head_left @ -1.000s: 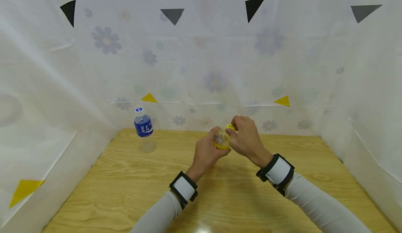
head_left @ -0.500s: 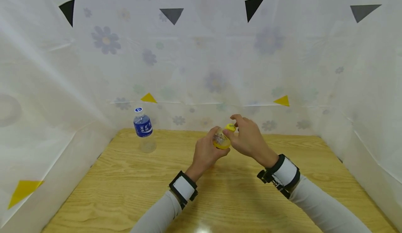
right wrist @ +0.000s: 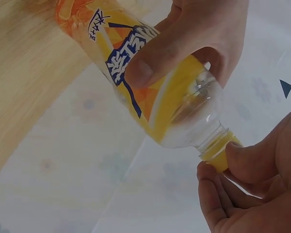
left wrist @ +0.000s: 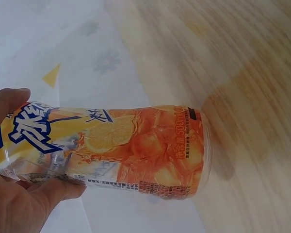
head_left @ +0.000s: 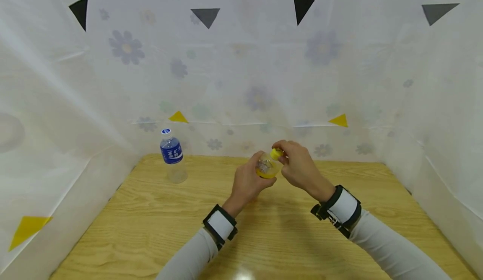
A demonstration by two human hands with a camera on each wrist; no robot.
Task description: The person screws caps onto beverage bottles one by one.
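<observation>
My left hand (head_left: 247, 181) grips a clear plastic drink bottle (left wrist: 150, 155) round its upper body. A yellow and orange label with a lemon slice covers much of it; the shoulder above is see-through and shows no drink. At the bottle's mouth is a yellow screw cap (right wrist: 218, 154), which my right hand (head_left: 300, 169) pinches between thumb and fingers. In the right wrist view the cap sits at the neck; whether its thread is loose I cannot tell. From the head view, most of the label is hidden behind my left hand.
Another clear bottle (head_left: 173, 156), with a blue label and white cap, stands upright at the table's back left. The wooden table (head_left: 151, 229) runs back to a flower-patterned white sheet (head_left: 241, 83), which also hangs at both sides.
Half a second ago the right fingers were loosened and spread at the cap; now they pinch it again. The left hand and bottle have stayed nearly in place.
</observation>
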